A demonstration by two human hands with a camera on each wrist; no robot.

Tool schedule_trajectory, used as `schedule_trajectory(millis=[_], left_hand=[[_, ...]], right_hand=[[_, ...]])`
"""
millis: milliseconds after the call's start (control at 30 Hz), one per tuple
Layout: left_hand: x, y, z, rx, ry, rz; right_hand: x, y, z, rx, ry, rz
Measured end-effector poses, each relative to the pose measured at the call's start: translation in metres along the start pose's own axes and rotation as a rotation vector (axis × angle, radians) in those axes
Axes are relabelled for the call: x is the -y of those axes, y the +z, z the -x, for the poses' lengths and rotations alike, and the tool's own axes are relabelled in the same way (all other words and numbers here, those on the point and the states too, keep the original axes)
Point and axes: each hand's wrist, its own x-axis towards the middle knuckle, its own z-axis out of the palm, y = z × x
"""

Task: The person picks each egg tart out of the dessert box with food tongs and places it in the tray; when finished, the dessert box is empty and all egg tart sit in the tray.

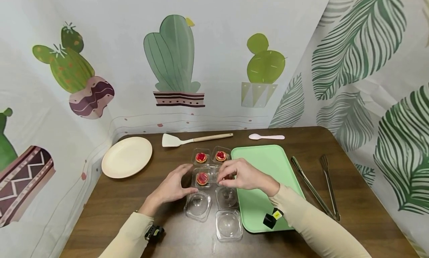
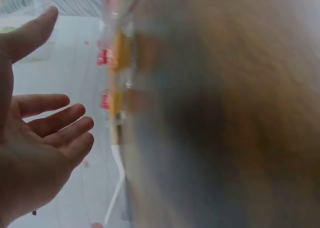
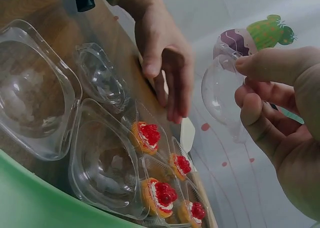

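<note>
My right hand [image 1: 241, 174] pinches a clear plastic domed lid [image 3: 217, 92] by its edge, raised above the tarts. Near the front left tart, my left hand [image 1: 171, 184] has its fingers spread and holds nothing. Small tarts with red topping, such as the back left tart [image 1: 201, 157], the back right tart [image 1: 221, 156] and the front left tart [image 1: 202, 178], sit in clear plastic trays. Another tart [image 3: 162, 195] shows in the right wrist view; my right hand and the lid cover it in the head view.
Three more clear domed lids lie toward the front, among them the left lid [image 1: 197, 205] and the front lid [image 1: 228, 225]. A green tray [image 1: 261, 165] is on the right, with metal tongs [image 1: 315, 191] beyond. A cream plate [image 1: 126, 157], spatula [image 1: 197, 139] and pink spoon [image 1: 266, 137] lie farther back.
</note>
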Motion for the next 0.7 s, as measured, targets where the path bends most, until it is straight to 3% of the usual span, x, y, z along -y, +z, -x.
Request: schedule_trajectory(millis=[167, 333, 500, 700], left_hand=[[-0.012, -0.006, 0.000, -0.036, 0.009, 0.073], [-0.023, -0.008, -0.003, -0.060, 0.065, 0.211], [-0.031, -0.008, -0.006, -0.015, 0.085, 0.362], [-0.034, -0.004, -0.007, 0.033, 0.059, 0.430]], right_hand=[[0.000, -0.001, -0.001, -0.005, -0.013, -0.002], [0.000, -0.001, -0.001, -0.001, -0.015, -0.004], [0.000, 0.001, 0.001, 0.001, -0.016, 0.005], [0.000, 0.002, 0.002, -0.001, -0.034, 0.011]])
